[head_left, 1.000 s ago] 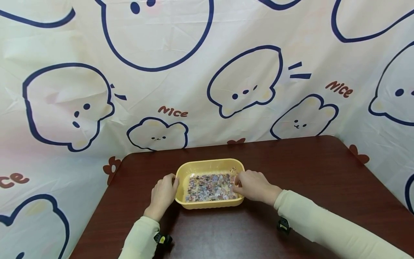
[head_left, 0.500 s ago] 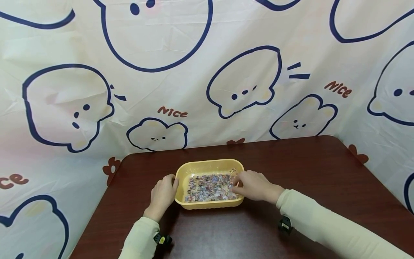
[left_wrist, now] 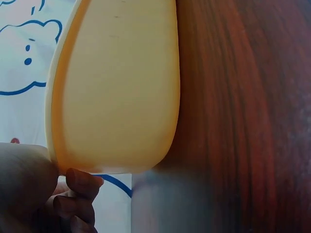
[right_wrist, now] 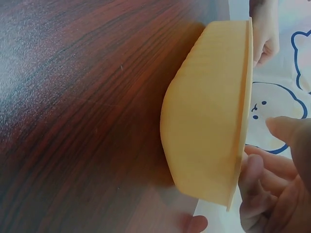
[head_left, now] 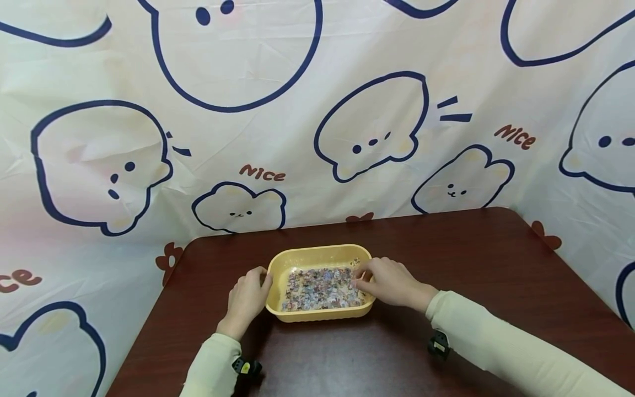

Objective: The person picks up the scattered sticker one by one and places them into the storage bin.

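A yellow plastic basin (head_left: 317, 316) stands on the table with a layer of tiny multicoloured pieces (head_left: 322, 289) spread over its bottom. They look like jigsaw pieces, though they are too small to be sure. My left hand (head_left: 244, 300) grips the basin's left rim; the left wrist view has the thumb over the edge and the fingers curled below. At the right end, my right hand (head_left: 392, 282) reaches over the rim. In the right wrist view its fingers touch or nearly touch the rim, loosely bent, while the thumb stays apart from it. I see nothing pinched there.
The dark brown wooden table (head_left: 446, 248) has rounded far corners. A white cloth (head_left: 297, 138) printed with cartoon outlines hangs behind it and along both sides. Each wrist carries a small black camera, one of them on the left sleeve (head_left: 213, 358).
The head view has shifted a little, so the scene sits slightly further left. The right thumb and fingers stand a little further apart. The left hand keeps its grip on the rim.
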A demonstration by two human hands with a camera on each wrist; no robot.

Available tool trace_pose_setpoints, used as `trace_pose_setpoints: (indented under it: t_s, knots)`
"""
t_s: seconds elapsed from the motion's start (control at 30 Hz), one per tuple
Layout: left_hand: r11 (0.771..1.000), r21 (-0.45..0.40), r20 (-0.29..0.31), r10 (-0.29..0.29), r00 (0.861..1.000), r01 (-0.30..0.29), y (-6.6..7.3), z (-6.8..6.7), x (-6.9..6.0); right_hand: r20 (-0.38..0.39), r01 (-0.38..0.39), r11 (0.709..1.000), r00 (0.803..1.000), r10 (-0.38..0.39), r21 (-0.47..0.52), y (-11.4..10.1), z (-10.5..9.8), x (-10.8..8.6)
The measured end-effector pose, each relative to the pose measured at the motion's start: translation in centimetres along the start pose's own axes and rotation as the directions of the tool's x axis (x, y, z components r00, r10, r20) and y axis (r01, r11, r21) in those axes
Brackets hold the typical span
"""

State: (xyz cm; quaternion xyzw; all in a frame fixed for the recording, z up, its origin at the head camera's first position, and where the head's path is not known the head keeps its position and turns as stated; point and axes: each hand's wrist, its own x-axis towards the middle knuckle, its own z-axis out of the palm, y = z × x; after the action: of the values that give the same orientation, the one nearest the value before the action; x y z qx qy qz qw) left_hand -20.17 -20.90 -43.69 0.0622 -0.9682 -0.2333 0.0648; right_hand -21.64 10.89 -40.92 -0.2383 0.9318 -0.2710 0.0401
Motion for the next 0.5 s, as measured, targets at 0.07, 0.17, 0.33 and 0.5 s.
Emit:
trace_pose_setpoints:
  t_s: [0.07, 0.17, 0.33, 0.5]
  knots:
    - [1.0, -0.004, 0.003, -0.005, 1.0, 0.005, -0.02, -0.07, 0.04, -0.008, -0.002, 1.0, 1.0, 0.002, 0.016, 0.07, -0.01, 0.03]
    - [1.0, -0.006, 0.009, -0.01, 1.0, 0.01, -0.07, -0.21, 0.1, -0.019, -0.009, 0.999, 1.0, 0.01, 0.039, 0.15, -0.09, 0.1]
    - [1.0, -0.004, 0.013, -0.018, 1.0, 0.018, -0.24, -0.42, -0.02, -0.032, -0.024, 0.998, 0.999, 0.026, 0.056, 0.23, -0.15, 0.17]
    - [1.0, -0.006, 0.006, -0.016, 1.0, 0.017, -0.4, -0.67, -0.12, -0.047, -0.035, 0.997, 0.998, 0.038, 0.063, 0.48, -0.17, 0.06]
